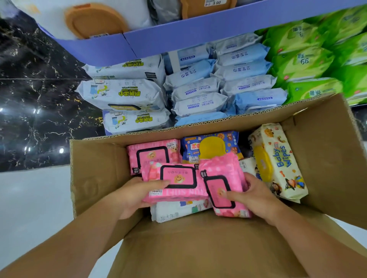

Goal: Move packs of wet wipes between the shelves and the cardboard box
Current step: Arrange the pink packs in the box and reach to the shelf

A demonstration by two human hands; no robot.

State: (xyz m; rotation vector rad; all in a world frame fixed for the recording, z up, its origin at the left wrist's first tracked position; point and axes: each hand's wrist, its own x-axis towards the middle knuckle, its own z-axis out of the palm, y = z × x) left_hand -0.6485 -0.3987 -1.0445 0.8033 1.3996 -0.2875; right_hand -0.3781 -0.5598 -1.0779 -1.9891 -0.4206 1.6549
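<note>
Contents of one open cardboard box (95, 170) standing on a pale floor (29, 198) against stocked shelves:

- First pink pack (178, 177), black-framed lid up, lying crosswise at the near middle of the box. It is gripped at its left end by the left hand (139, 195), thumb laid on top and fingers curled underneath.
- Second pink pack (219, 168), set lengthwise and tilted, touching the right end of the first. It is clasped by the right hand (252, 190), thumb pressed on the lid, fingers wrapped round the right edge.
- Third pink pack (153, 154), partly covered by the first, against the far wall.
- Blue pack (211, 146) with a yellow lid, just beside the third pink pack.
- Cream pack (278, 160) printed "Baby Wipes", yellow lid, laid along the right wall.
- White pack (178, 210), seen beneath both held packs; the first pink pack appears to rest on it, though contact cannot be confirmed.

Shelving beyond the box:

- Purple shelf edge (198, 31) overhead, carrying a white pack with an orange lid (95, 19) and a price label (215, 2) reading "3.00".
- Lower level, left: white packs with yellow lettering (123, 95), stacked.
- Lower level, centre: pale blue and white packs (224, 79), in two stacks.
- Lower level, right: green packs (309, 59), blurred.

A dark marbled wall (35, 99) is seen to the left.
</note>
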